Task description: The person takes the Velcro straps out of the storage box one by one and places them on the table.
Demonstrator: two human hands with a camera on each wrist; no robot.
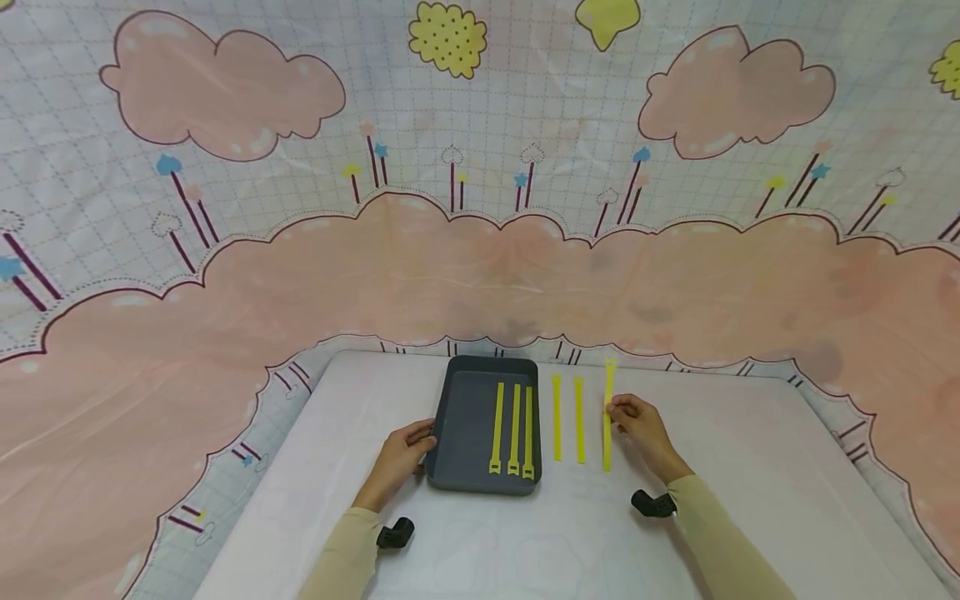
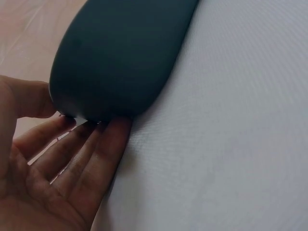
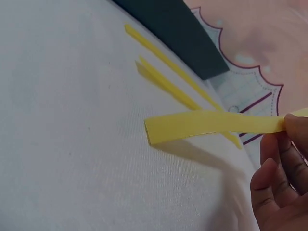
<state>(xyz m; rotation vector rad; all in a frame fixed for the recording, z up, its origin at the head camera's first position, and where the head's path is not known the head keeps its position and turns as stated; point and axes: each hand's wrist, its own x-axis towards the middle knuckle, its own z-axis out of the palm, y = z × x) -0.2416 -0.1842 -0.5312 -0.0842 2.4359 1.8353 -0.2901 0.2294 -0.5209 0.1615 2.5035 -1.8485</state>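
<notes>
My right hand (image 1: 641, 425) pinches a yellow cable strap (image 3: 187, 127) between thumb and fingers. In the right wrist view its plain end sticks out over the white table, casting a shadow; in the head view its slotted head points away from me. At the left side of a dark grey tray (image 1: 467, 433), my left hand (image 1: 397, 458) holds the edge, thumb by the rim and fingers against the outer wall (image 2: 115, 62). Three yellow straps (image 1: 514, 429) lie side by side in the tray's right part, slotted heads toward me.
Two more yellow straps, one nearer the tray (image 1: 557, 417) and one beside it (image 1: 579, 421), lie on the white table (image 1: 570, 533) between the tray and my right hand. Behind the table hangs a cloud-patterned cloth (image 1: 525, 275). Each wrist carries a black device (image 1: 654, 503).
</notes>
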